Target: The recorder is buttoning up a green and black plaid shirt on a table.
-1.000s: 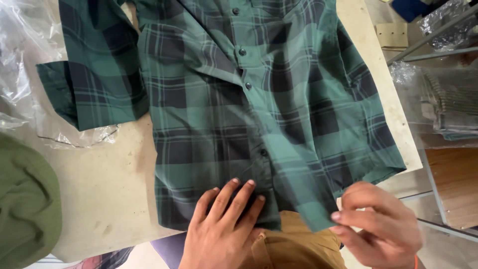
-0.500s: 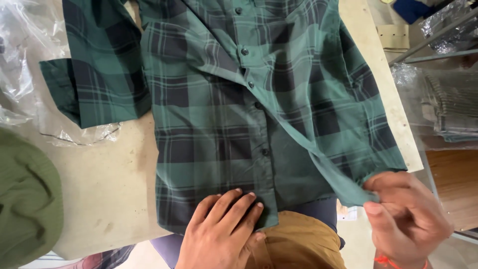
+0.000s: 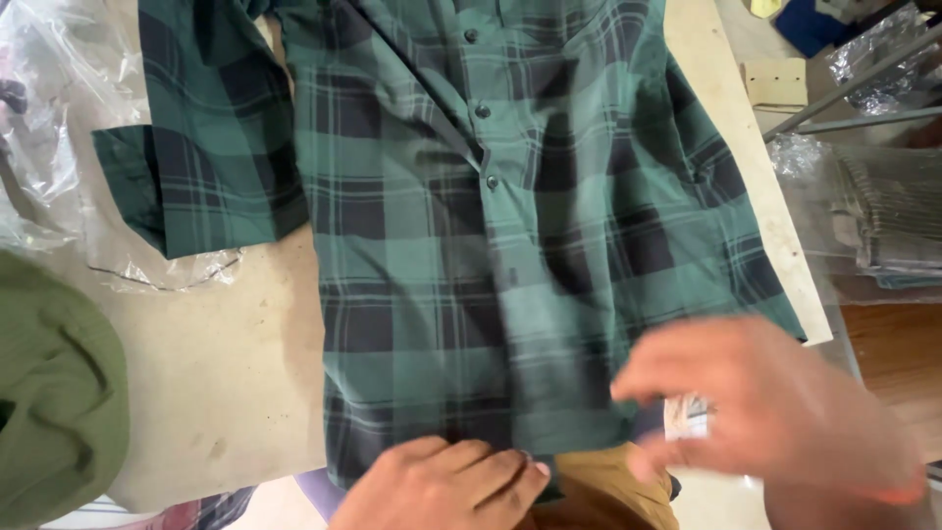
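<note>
One green and dark plaid shirt (image 3: 510,226) lies spread flat on a pale, scuffed table (image 3: 226,373), front side up, its hem at the near edge and its collar end out of view at the far side. The cloth is a soft woven check with broad dark squares and thin light lines. Three small round dark buttons (image 3: 478,111) show in a row down the placket. One sleeve (image 3: 196,167) is folded out to the left, its cuff resting on crinkled clear plastic sheeting (image 3: 59,128).

Two hands are in view. The left hand (image 3: 446,483) lies palm down at the near hem, fingers together and pressed flat on the fabric just beside the placket's lower end. The right hand (image 3: 775,412) hovers over the shirt's near right corner, fingers loosely spread and blurred; whether it touches or pinches the cloth cannot be told.

One rumpled olive-green ribbed garment (image 3: 54,393) sits at the near left edge. To the right, beyond the table, a clear bag of folded striped cloth (image 3: 883,216) rests on a metal-framed shelf.
</note>
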